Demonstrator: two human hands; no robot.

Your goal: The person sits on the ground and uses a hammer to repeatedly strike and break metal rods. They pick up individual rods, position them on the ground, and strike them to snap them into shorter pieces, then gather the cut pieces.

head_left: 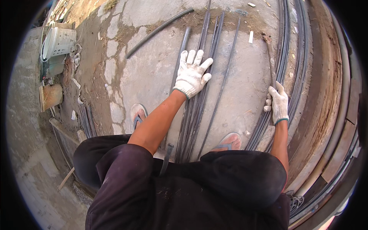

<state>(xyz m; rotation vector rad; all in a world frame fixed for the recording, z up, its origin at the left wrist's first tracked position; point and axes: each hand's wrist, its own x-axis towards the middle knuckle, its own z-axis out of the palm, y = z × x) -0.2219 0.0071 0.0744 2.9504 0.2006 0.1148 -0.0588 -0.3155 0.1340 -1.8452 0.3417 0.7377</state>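
My left hand [193, 74], in a white knit glove, lies across a bundle of dark steel rods [194, 117] on the ground, its fingers spread out. The rods run away from me between my feet. Just left of that hand, a thicker grey pipe [184, 44] passes partly beneath the glove. My right hand [278, 101], also gloved, is closed around the near end of a rusty metal bar [271, 61]. The bar points away from me, and its far end widens into a small knobbed or forked head. A single thin rod [226, 73] lies apart, right of the bundle.
More long rods [301, 50] lie along the right, beside a weathered timber beam [326, 76]. A curved grey pipe [159, 32] rests on the concrete ahead. White buckets [63, 42] stand far left. My sandalled feet [230, 142] are astride the bundle.
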